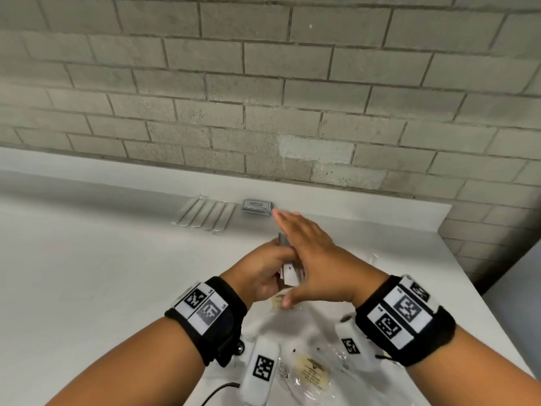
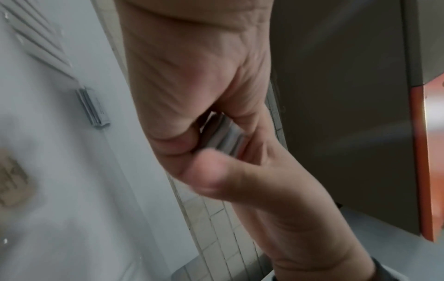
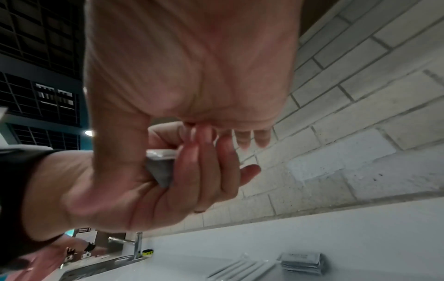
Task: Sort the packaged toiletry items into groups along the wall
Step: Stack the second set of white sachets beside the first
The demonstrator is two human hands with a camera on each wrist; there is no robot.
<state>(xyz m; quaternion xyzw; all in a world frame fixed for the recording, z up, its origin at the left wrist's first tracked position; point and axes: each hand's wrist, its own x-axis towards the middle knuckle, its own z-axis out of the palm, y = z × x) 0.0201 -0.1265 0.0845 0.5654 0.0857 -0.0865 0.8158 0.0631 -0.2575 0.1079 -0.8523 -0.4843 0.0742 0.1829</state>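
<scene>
We see both hands raised together over the white counter (image 1: 87, 259), at about the centre of the head view. The left hand (image 1: 265, 272) has its grip clenched round a small bundle of grey sachets (image 1: 283, 240): the fingers curl over one side and the thumb pinches the other, as the right wrist view shows with the grey packs (image 3: 159, 171) wedged in the palm. The right hand (image 1: 310, 253) lies flat against that bundle, its grip released, fingers straight and pointing toward 12 o'clock, the thumb reaching toward 6 o'clock beneath the packs. In the left wrist view the silver edge of the held packs (image 2: 222, 136) shows between the two hands.

Along the brick wall (image 1: 263, 98), at 12 o'clock from the hands, a stack of grey sachets (image 1: 257, 206) lies flat on the counter. Just beside it, at its 9 o'clock, a row of clear-wrapped slim items (image 1: 205, 215) lies side by side; we cannot tell what they are.

At 6 o'clock from the hands, near the counter's front edge, a loose heap of clear plastic packets (image 1: 307, 367) with tan labels lies under the wrists. In the right wrist view a sink faucet (image 3: 137, 245) stands farther along the counter.
</scene>
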